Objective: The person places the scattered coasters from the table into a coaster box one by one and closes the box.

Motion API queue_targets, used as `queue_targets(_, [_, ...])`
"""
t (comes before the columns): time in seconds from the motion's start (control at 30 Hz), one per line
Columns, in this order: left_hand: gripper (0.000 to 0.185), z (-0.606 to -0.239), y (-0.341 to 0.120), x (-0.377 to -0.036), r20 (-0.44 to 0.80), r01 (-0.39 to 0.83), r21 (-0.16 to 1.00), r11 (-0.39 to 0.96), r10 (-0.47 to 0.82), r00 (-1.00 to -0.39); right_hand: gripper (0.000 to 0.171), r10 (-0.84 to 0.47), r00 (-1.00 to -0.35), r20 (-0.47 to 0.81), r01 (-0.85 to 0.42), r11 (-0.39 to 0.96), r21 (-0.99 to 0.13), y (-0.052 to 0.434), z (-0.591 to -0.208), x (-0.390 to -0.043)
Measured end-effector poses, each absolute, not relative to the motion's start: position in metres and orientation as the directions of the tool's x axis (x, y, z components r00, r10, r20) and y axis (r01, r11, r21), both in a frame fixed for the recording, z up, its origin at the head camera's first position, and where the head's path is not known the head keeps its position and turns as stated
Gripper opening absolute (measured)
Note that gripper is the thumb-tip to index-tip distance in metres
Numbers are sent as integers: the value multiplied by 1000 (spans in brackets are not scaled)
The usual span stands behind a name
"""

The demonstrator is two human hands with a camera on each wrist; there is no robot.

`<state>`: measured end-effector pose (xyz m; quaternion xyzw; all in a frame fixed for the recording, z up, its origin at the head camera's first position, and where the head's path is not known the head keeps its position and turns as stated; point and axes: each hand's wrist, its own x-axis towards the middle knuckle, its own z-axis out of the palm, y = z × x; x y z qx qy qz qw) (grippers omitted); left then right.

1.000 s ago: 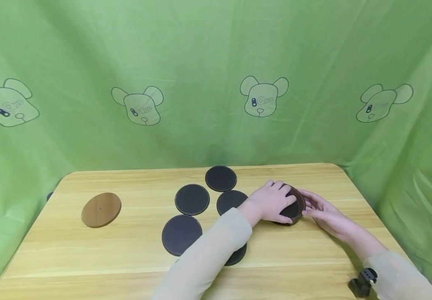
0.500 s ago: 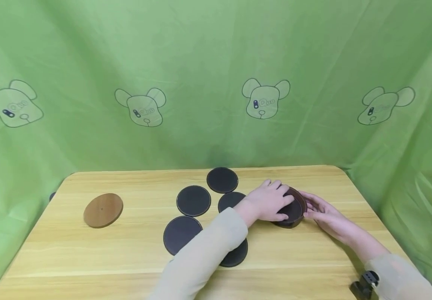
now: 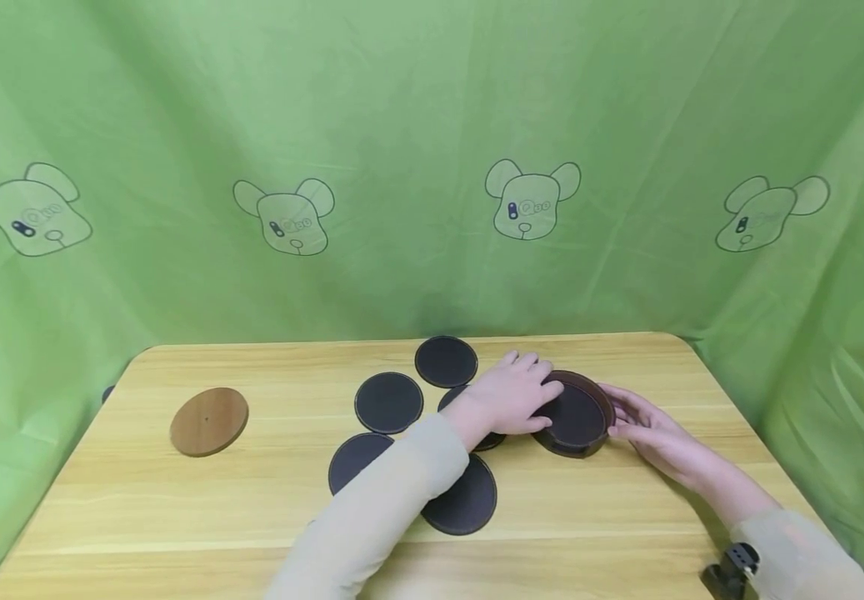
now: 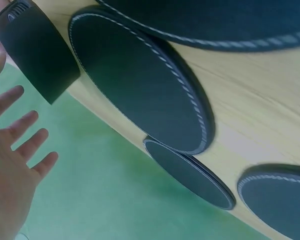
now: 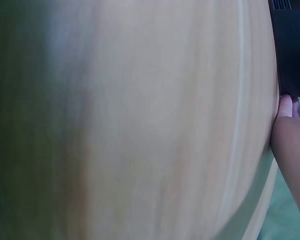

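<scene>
On the counter [image 3: 267, 508], toward its far right corner, a round holder [image 3: 574, 412] sits flat, open top up. The right grip [image 3: 647, 431] holds its side, some fingers hidden. The left grip [image 3: 512, 396], fingers spread, hides part of a black disc [image 3: 490, 442].

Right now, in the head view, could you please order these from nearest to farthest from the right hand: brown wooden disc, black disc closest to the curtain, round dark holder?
1. Round dark holder: touching the right hand, to its left.
2. Black disc closest to the curtain: left, near the table's back edge.
3. Brown wooden disc: far left.
</scene>
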<state>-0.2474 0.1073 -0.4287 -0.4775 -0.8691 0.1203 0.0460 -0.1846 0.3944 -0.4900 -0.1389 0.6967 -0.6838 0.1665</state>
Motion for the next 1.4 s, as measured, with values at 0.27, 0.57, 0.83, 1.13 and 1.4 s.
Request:
queue_targets(0.27, [56,-430,80,-252,5,793,-271,545,825,-565,59,-429,-903,-22,28,-8,-1000,395,-492,-184])
queue_targets(0.57, [54,-426,44,-254,20,779,-229,584,803,-596,61,-430,-902,-29,30,6,-1000,394,-491,-184])
queue_targets(0.83, [55,-427,8,-253,55,754,-246,608,786,-616,60,-427,-904,-27,25,12,-1000,396,-492,-185])
queue_targets(1.13, [58,-438,-25,-251,53,746,-161,647,760,-648,61,-420,-907,-38,28,28,-999,394,-490,-184])
queue_targets(1.4, [57,-450,-48,-249,56,722,-83,686,727,-684,60,-421,-906,-39,30,28,-999,394,-489,-184])
